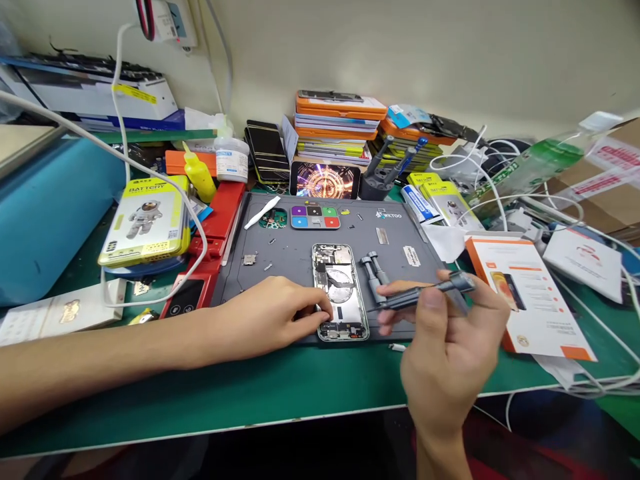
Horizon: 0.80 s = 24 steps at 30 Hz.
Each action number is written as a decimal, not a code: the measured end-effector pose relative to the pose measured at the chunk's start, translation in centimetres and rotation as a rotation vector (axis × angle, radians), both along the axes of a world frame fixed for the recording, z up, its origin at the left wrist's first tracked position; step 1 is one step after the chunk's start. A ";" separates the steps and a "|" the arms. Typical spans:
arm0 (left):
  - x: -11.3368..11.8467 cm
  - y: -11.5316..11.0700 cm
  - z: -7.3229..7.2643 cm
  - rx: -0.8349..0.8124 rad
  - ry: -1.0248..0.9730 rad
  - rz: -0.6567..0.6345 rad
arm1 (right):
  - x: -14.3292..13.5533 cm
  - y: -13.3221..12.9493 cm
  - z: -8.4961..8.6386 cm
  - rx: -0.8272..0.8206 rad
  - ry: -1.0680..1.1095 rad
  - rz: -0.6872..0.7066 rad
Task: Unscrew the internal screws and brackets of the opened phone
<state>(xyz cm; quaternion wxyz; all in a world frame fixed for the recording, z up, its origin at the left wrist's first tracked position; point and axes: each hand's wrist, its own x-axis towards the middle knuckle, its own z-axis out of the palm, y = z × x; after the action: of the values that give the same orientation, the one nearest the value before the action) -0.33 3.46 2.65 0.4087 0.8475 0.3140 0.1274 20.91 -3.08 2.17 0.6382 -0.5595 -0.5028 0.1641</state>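
Phone (340, 293) lies open on the mat (280, 257); our left hand (273, 313) presses flat on its edge, holding nothing. Our right hand (450, 347) pinches a screwdriver (425, 293); we should keep its tip vertical and the frame steady.

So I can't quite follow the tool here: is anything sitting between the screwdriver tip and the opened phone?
Nothing visible. The right hand holds the screwdriver, its tip just right of the opened phone. Two spare drivers lie farther back, and the left hand steadies the phone's other side.
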 end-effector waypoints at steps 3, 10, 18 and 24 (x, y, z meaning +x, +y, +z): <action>0.0 0.0 0.1 0.006 0.002 0.005 | -1.0 -0.4 -1.2 -0.065 0.002 0.141; 0.0 -0.1 0.3 -0.005 -0.007 0.001 | -1.1 -1.4 -2.9 0.188 -0.267 0.187; -0.1 -0.1 0.0 -0.018 -0.014 0.007 | -1.0 -1.2 -3.2 0.216 -0.368 0.238; -0.1 -0.2 -0.1 0.019 -0.022 0.009 | -1.1 -1.0 -3.1 0.198 -0.364 0.243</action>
<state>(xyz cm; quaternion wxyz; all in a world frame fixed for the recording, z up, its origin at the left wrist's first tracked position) -0.43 3.29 2.57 0.4032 0.8485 0.3122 0.1414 19.77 -4.05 -0.91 0.5644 -0.4500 -0.6867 0.0863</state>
